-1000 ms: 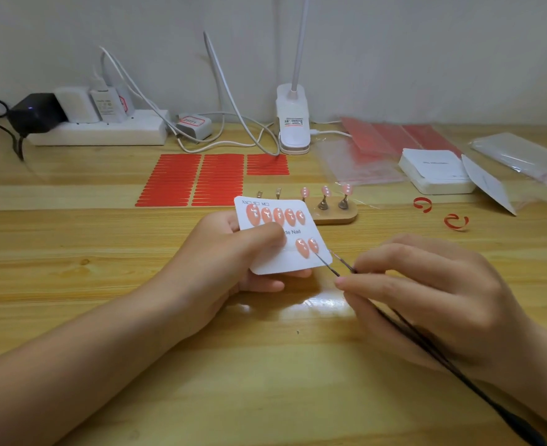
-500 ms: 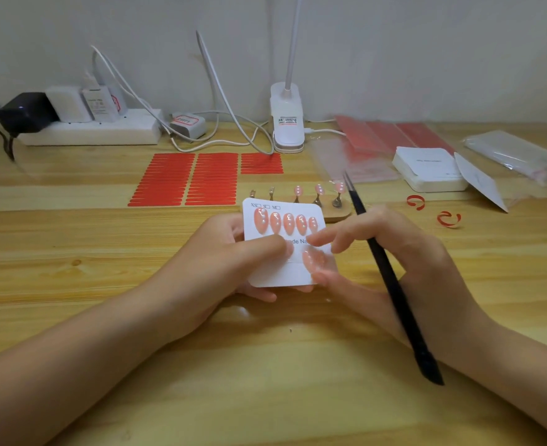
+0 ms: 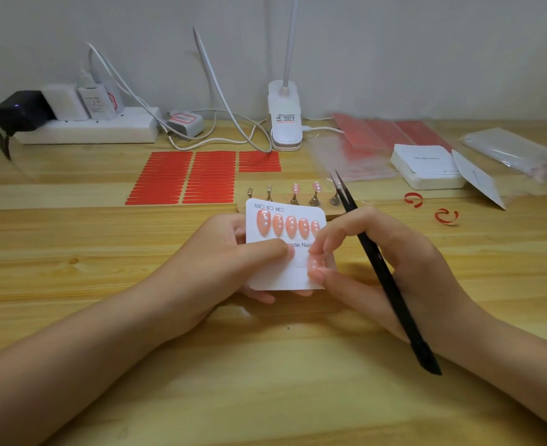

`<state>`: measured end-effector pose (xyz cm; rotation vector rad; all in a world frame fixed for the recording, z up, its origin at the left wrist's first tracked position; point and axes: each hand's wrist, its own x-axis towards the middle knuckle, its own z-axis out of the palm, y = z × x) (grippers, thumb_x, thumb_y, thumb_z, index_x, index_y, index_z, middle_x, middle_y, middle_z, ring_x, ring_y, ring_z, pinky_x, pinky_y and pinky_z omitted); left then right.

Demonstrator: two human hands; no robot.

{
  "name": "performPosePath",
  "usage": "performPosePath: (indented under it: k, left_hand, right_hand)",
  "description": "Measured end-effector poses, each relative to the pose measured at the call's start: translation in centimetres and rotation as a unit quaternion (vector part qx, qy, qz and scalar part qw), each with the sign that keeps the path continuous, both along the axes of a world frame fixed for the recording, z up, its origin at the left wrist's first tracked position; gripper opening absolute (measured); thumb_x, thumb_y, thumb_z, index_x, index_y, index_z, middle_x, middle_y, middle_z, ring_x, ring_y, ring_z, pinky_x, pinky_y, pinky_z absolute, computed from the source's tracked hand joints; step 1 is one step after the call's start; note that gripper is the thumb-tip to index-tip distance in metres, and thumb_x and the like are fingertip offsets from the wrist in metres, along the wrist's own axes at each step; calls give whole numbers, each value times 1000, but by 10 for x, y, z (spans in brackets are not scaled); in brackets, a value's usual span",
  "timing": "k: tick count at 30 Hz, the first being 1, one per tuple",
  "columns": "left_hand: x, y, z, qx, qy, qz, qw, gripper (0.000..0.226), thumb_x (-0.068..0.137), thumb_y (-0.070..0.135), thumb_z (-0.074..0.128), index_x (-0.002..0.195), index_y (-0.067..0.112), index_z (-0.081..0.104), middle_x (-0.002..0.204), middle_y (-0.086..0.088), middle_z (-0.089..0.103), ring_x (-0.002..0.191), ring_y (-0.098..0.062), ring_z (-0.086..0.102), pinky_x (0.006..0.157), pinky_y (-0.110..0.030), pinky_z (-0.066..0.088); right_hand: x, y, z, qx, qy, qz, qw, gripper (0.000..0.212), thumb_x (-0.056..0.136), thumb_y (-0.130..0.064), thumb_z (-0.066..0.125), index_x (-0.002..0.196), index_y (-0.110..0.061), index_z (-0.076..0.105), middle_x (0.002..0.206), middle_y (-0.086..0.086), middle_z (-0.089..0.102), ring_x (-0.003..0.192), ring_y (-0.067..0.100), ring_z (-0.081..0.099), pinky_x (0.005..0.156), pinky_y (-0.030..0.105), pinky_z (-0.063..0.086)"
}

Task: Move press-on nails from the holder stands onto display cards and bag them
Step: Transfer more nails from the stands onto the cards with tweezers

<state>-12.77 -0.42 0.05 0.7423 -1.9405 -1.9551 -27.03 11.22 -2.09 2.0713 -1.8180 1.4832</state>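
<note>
My left hand (image 3: pixel 227 255) grips a white display card (image 3: pixel 281 278) above the wooden desk, thumb across its middle. A row of several peach press-on nails (image 3: pixel 285 226) is stuck along the card's top. My right hand (image 3: pixel 378 262) holds black tweezers (image 3: pixel 384 275) tucked along the palm, tips pointing away, while its fingertips press a peach nail (image 3: pixel 314 263) on the card's lower right. Behind the card stands the wooden holder stand (image 3: pixel 330 214) with several metal pegs; two pegs still carry pink nails (image 3: pixel 306 188).
Red adhesive strip sheets (image 3: pixel 185 178) lie at the back left. A power strip (image 3: pixel 85 130), cables and a white clip lamp (image 3: pixel 285 120) line the wall. A stack of white cards (image 3: pixel 426 167), clear bags (image 3: pixel 510 152) and curled red backing bits (image 3: pixel 446 216) sit at the right.
The right hand swung the tweezers from pointing at the card to lying along the palm, tips away. Its fingers then moved onto the card's lower right nail and press it.
</note>
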Motion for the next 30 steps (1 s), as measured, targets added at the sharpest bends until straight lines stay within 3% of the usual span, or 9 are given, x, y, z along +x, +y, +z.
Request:
performPosePath:
  k: [5, 9, 18, 24, 27, 30]
  left_hand:
    - [0, 0, 1, 9, -2, 7, 1000, 15, 82, 4, 64, 75, 14, 71, 78, -2, 74, 64, -13, 69, 40, -15, 45]
    - [1, 1, 1, 9, -3, 13, 1000, 19, 83, 1, 58, 75, 14, 70, 77, -1, 74, 62, -11, 69, 39, -16, 44]
    - [0, 1, 1, 5, -4, 12, 1000, 19, 83, 0, 58, 76, 13, 69, 75, -1, 73, 62, -11, 69, 40, -16, 44]
    - [1, 0, 0, 5, -4, 6, 1000, 11, 83, 3, 63, 87, 12, 69, 80, -2, 74, 65, -11, 69, 41, -16, 45]
    - [1, -1, 1, 16, -5, 5, 1000, 16, 71, 10, 68, 86, 11, 69, 81, -2, 74, 65, -11, 69, 41, -16, 45]
    - [1, 0, 1, 26, -5, 11, 1000, 12, 79, 1, 64, 83, 10, 69, 77, -3, 73, 63, -12, 68, 42, -17, 45]
  right_hand:
    - [0, 2, 2, -7, -53, -1, 999, 25, 75, -12, 72, 87, -22, 52, 85, 4, 67, 83, 19, 64, 79, 32, 51]
    - [2, 2, 4, -3, -56, 22, 998, 21, 78, -17, 70, 85, -24, 52, 84, 2, 66, 80, 18, 62, 68, 29, 52]
    - [0, 3, 3, -11, -19, 28, 999, 17, 77, -14, 67, 85, -16, 52, 83, 3, 66, 76, 19, 61, 76, 30, 49]
    - [1, 3, 4, -11, -13, 20, 1000, 11, 76, -17, 67, 80, -17, 56, 81, 2, 68, 78, 21, 63, 74, 33, 49]
    - [0, 3, 4, -14, 21, 11, 1000, 10, 78, -19, 66, 76, -10, 63, 81, 1, 68, 77, 17, 60, 73, 30, 48]
    - [0, 3, 3, -18, 42, -1, 999, 14, 77, -21, 69, 75, -8, 65, 80, 0, 68, 76, 20, 60, 69, 32, 49]
